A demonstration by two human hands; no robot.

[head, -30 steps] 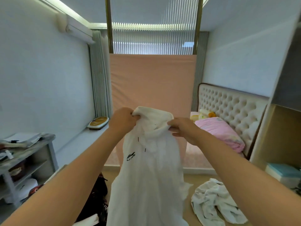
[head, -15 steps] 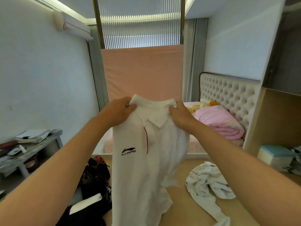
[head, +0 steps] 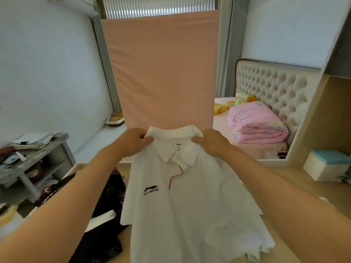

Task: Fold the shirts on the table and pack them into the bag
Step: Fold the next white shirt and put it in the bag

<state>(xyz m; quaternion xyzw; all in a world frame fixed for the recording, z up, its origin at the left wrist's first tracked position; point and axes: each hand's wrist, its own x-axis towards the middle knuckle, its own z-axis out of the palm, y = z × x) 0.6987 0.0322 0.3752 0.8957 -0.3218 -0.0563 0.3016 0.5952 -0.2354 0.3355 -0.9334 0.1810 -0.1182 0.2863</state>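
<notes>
White polo shirt (head: pixel 180 215) is up in front of me, chest logo facing me, with its lower part spread down over the wooden table (head: pixel 292 179). My left hand (head: pixel 135 141) pinches the fabric just left of the collar and my right hand (head: pixel 210 142) pinches it just right. The black bag (head: pixel 108 202) lies just left of the shirt.

White polo shirt (head: pixel 182 205) in left hand (head: pixel 133 142) and right hand (head: pixel 210 142) by the collar
</notes>
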